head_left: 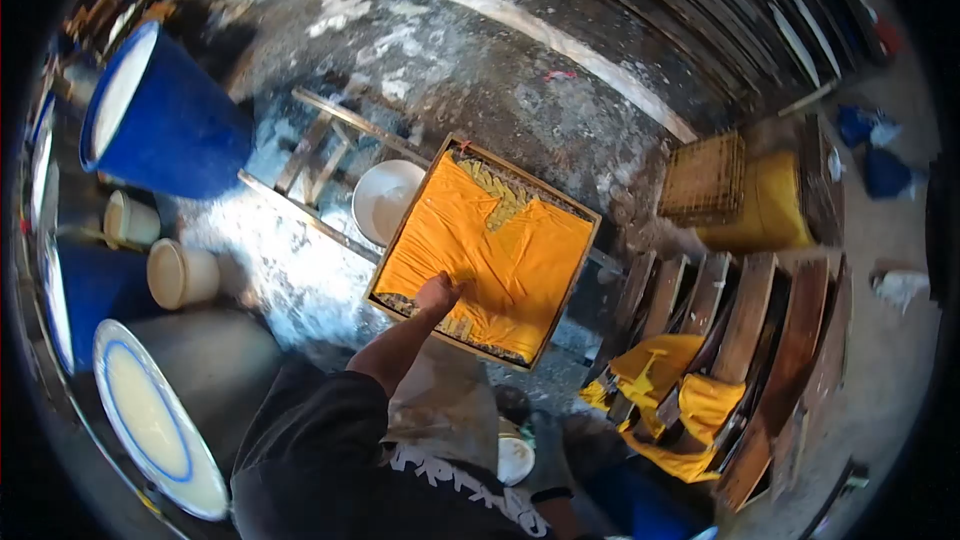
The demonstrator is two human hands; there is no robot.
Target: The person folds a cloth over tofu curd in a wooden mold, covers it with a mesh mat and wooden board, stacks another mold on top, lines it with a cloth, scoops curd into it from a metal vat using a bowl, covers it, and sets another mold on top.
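A square wooden frame (pixel 585 275) holds an orange cloth (pixel 530 250), with pale patterned pieces showing along its upper and lower edges. My left hand (pixel 440 292) is on the cloth near the frame's lower left side, its fingers closed on the fabric. Creases run across the cloth to the right of it. A bit of my right forearm (pixel 561 517) shows at the bottom edge, but the fingers there cannot be made out.
A white basin (pixel 388 200) is left of the frame, beside wooden rails (pixel 310 220). Blue barrels (pixel 175 115), pale buckets (pixel 183 274) and a large round tub (pixel 160 420) stand left. Stacked wooden frames (pixel 745 320) with yellow cloth (pixel 710 405) and a crate (pixel 702 178) are right.
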